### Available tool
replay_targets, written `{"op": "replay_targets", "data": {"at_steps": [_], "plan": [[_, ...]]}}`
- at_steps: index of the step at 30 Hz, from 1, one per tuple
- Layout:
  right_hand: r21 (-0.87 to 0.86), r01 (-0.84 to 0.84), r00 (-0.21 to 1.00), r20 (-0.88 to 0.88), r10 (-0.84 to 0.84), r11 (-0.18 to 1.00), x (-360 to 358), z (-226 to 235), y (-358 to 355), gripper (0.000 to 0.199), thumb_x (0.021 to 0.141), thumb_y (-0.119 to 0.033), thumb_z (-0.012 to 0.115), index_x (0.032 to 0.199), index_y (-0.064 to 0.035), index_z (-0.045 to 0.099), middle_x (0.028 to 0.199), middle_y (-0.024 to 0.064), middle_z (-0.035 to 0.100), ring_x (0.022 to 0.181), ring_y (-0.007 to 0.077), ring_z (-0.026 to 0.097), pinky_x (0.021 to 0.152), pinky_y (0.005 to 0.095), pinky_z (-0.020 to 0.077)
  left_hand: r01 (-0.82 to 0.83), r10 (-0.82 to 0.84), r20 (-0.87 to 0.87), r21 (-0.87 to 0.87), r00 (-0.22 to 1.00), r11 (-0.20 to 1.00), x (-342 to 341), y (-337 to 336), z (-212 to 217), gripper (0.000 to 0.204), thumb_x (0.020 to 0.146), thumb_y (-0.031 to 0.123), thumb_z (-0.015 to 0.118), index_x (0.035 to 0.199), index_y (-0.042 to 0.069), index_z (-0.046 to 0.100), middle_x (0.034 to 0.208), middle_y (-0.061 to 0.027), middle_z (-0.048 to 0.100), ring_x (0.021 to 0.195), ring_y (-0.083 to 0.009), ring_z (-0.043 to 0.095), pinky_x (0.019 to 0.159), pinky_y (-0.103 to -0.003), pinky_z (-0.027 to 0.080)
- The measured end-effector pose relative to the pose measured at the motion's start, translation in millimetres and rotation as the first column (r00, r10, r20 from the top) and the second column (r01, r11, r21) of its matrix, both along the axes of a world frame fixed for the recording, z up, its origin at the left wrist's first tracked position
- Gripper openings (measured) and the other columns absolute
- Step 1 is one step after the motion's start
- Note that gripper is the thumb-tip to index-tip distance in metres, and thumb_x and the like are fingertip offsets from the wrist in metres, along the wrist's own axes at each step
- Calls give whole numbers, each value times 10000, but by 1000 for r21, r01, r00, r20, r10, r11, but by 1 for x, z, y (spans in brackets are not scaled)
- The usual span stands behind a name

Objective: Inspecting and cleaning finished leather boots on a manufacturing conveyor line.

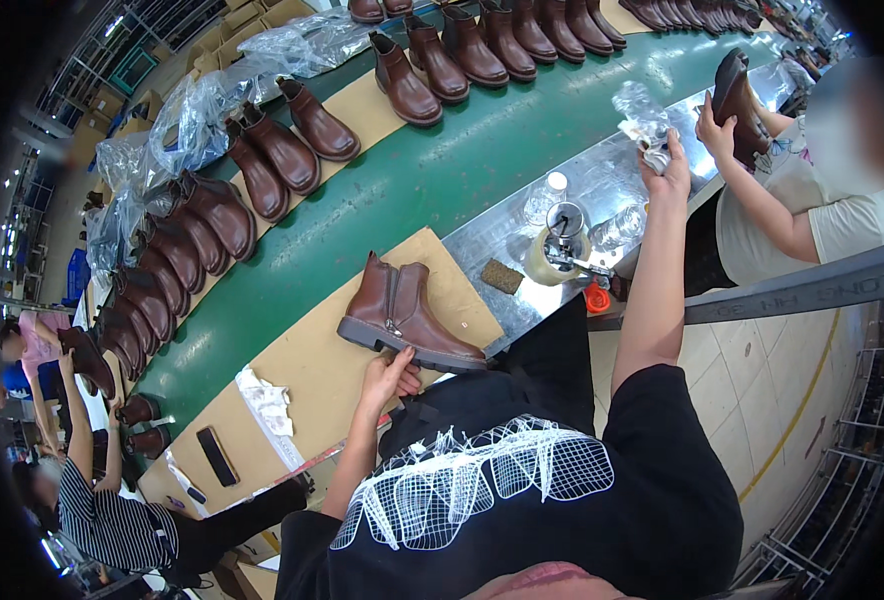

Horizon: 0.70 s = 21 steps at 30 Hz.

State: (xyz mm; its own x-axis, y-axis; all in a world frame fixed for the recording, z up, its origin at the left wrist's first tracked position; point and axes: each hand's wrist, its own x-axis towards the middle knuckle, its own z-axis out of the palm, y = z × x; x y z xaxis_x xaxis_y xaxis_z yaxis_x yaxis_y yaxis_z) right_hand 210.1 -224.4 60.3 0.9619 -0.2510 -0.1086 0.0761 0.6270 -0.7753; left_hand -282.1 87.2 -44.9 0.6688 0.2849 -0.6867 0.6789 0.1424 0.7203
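A brown ankle boot point(407, 318) lies on its side on a tan cardboard sheet point(322, 385) at the near edge of a green conveyor belt point(412, 190). My left hand point(390, 373) grips the boot by its sole from below. My right hand point(668, 166) is stretched far out over the metal side shelf point(522, 235) and is closed on a crumpled white rag or plastic wrap point(644, 130).
Several more brown boots point(262, 170) line the belt with clear plastic bags point(212, 105). On the shelf stand a dispenser jar point(559, 250), plastic bottles point(617, 228) and a sponge point(502, 276). A person on the right point(812, 190) holds a boot; another works at left point(102, 500). A phone point(217, 455) lies nearby.
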Motion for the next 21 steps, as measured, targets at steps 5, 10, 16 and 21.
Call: {"op": "replay_targets", "data": {"at_steps": [5, 10, 16, 21], "plan": [[-134, 77, 995, 78, -67, 988, 1, -8, 22, 340, 819, -68, 778, 1103, 54, 637, 998, 82, 680, 860, 169, 662, 763, 282, 536, -47, 49, -34, 41, 998, 998, -9, -8, 24, 684, 870, 628, 590, 901, -49, 685, 714, -153, 694, 628, -195, 689, 562, -282, 526], [-895, 421, 906, 424, -14, 147, 14, -44, 0, 415, 733, -405, 811, 1115, -263, 734, 924, 88, 735, 786, 262, 686, 731, 376, 509, 221, -283, 95, 412, 954, 884, -27, 31, 83, 475, 810, 496, 740, 838, 22, 733, 709, -64, 694, 654, -140, 645, 632, -292, 503], [-955, 108, 991, 79, 112, -276, 2, -67, 4, 412, 801, -372, 750, 1193, -282, 663, 1042, 138, 710, 990, 355, 665, 839, 424, 509, -315, 150, 426, 350, 892, 882, 18, 111, 76, 423, 843, 404, 746, 933, -9, 717, 833, -64, 692, 749, -111, 636, 682, -249, 500], [-932, 105, 974, 27, 224, -348, 6, -53, 2, 433, 808, -444, 720, 1199, -264, 686, 1074, 155, 701, 1005, 358, 661, 870, 427, 502, -91, 4, 190, 449, 982, 889, 45, 122, 43, 453, 847, 395, 742, 1060, -3, 702, 962, -72, 690, 886, -135, 615, 814, -263, 479]]}}
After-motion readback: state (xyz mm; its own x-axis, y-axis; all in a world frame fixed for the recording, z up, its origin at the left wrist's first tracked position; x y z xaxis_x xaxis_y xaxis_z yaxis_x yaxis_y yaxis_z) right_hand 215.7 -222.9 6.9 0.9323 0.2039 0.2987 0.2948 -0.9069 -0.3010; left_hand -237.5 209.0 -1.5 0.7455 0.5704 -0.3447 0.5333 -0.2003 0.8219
